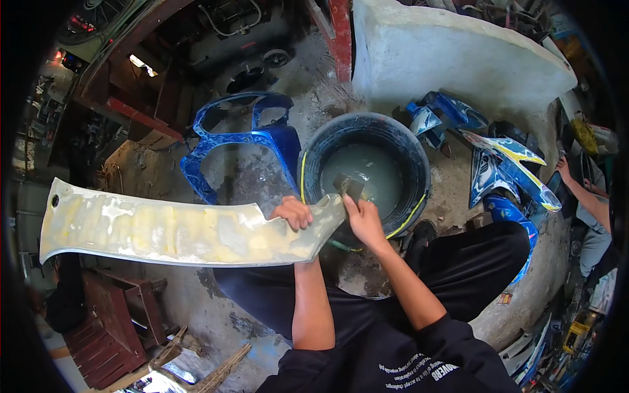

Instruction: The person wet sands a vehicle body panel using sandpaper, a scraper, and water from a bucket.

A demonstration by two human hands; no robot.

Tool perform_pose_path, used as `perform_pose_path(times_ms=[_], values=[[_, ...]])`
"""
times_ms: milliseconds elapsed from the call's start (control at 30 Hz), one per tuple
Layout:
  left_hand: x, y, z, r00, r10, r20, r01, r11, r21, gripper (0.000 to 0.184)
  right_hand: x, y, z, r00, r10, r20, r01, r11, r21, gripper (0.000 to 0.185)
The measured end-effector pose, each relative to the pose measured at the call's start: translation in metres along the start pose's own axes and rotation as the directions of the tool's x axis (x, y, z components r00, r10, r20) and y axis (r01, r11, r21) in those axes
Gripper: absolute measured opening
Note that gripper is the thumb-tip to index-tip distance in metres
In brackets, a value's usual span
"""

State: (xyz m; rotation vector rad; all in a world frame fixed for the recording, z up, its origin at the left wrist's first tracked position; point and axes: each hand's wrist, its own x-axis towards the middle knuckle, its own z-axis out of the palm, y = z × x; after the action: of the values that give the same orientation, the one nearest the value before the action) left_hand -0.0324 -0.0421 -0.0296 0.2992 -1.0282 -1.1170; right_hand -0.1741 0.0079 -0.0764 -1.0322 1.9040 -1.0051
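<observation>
A long, pale body panel [170, 229] with yellowish and grey sanded patches lies across in front of me, its narrow end pointing right. My left hand [293, 213] is closed over the panel's upper edge near that end, the forearm passing beneath it. My right hand [364, 219] is at the panel's right tip, fingers pinched on a small dark sheet that looks like sandpaper [348, 186]. Behind the sheet stands a black bucket [419, 157] with cloudy water [373, 169] in it, a yellow-green hose or cord curving around its side.
A blue frame-like fairing [190, 160] lies left of the bucket. Several blue and white fairing pieces [501, 167] are piled on the right. A white curved wall [452, 56] rises behind. Another person's arm [586, 196] shows at far right. A wooden stool [108, 327] stands lower left.
</observation>
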Motion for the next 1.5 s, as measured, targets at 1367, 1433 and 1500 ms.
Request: perform_pose_path(times_ms=[1367,1433,1500], values=[[0.001,-0.001,0.002,1.0,0.017,-0.014,-0.016,0.999,0.037,0.036,0.029,0.008,-0.012,0.986,0.078,0.147,-0.067,0.995,-0.074,0.042],[-0.001,0.0,0.001,1.0,0.007,-0.014,-0.006,0.998,0.058,0.036,0.006,-0.016,-0.024,0.983,-0.014,0.183,0.015,1.0,-0.005,0.044],[-0.002,-0.002,0.005,1.0,0.029,0.007,-0.029,0.998,0.06,0.035,0.001,-0.009,-0.022,0.989,-0.075,0.127,0.076,0.997,-0.007,0.044]])
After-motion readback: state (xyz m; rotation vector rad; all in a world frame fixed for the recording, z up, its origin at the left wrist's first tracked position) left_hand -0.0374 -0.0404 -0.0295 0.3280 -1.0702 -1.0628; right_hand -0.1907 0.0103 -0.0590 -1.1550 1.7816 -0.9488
